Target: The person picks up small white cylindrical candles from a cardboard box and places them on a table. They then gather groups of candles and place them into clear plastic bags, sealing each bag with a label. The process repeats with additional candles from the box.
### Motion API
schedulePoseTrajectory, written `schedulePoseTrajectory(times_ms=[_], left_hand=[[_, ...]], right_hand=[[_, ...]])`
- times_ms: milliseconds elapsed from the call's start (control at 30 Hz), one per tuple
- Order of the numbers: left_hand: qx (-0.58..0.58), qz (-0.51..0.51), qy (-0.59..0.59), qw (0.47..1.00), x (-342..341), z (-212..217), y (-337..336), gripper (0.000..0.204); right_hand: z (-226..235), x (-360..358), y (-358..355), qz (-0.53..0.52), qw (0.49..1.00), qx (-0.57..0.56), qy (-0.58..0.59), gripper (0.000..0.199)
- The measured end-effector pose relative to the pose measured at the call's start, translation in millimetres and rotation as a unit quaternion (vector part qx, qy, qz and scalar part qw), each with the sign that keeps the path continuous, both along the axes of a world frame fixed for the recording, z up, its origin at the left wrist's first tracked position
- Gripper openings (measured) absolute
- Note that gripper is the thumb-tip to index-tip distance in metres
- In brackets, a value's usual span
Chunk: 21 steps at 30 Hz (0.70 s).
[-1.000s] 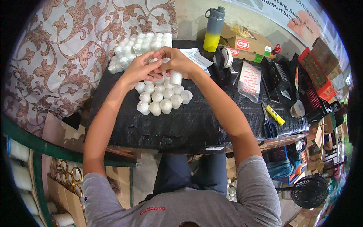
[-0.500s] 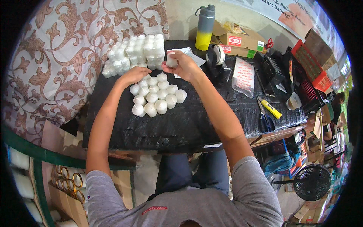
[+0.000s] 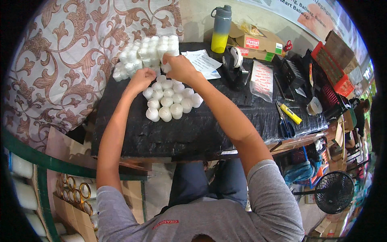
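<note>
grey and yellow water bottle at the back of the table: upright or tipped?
Upright. The water bottle stands on its yellow base at the table's far edge, grey lid on top, beside a cardboard box.

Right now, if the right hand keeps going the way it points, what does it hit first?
Right hand points up-left across the table, so probably the wrapped block of white cups just beyond its fingertips. It may already touch; depth is unclear.
</note>
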<state>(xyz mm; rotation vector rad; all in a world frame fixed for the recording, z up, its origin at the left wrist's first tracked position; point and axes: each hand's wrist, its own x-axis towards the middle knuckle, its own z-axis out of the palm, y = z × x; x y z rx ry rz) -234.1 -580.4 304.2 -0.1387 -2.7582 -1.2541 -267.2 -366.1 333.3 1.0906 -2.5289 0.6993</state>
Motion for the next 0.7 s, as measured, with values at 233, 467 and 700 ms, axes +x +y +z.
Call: schedulePoseTrajectory(times_ms=[233, 467, 700], left_hand=[[0.194, 0.029, 0.150, 0.969, 55.1, 34.1, 54.0, 0.022], [0.354, -0.074, 0.142, 0.921, 114.6, 47.9, 136.8, 0.017], [0.484, -0.333, -0.033, 0.809, 210.1, -2.2, 324.3, 0.023]], right_hand=[[-26.0, -20.7, -24.9, -0.127, 0.982, 0.135, 0.035, 0.030], [-9.7, 40.9, 34.6, 0.014, 0.983, -0.178, 0.030, 0.025], [-85.0, 258.7, 213.4, -0.258, 0.785, -0.496, 0.267, 0.019]])
